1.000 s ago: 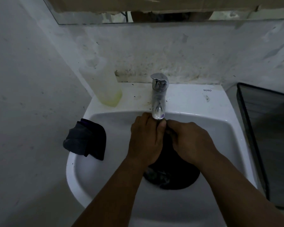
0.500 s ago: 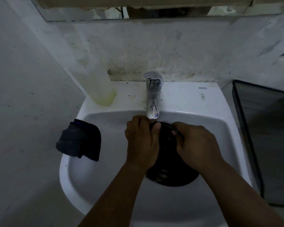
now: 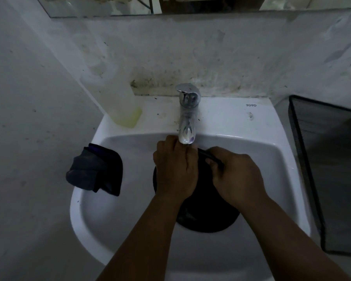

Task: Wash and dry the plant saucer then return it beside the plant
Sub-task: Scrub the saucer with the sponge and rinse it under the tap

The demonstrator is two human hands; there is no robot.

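I have the dark saucer (image 3: 209,216) down in the basin of the sink (image 3: 251,126), tipped up toward the tap (image 3: 187,120), and both my hands are on it. My left hand (image 3: 175,171) lies flat over its left part, fingers stretched toward the spout, palm pressed on rather than curled around anything. My right hand (image 3: 236,177) is closed on the far rim, thumb and fingers pinching the edge just to the right of the spout. Whether water is running I cannot tell; the light is too dim.

The saucer looks thin, stiff and round, likely plastic, so I judge it light and not easily broken, but slick once wet. The rim is the place to hold: a pinch there with one hand gives control while the flat of the other rubs the face. Holding by the smooth middle would let it slide.

Out past my left hand, a dark cloth (image 3: 95,171) hangs over the sink's edge, which I take to be for drying. Beyond it, at the back corner, stands a pale bottle (image 3: 118,102) with a little yellowish liquid. A black mesh bin (image 3: 328,169) sits off beyond my right hand.
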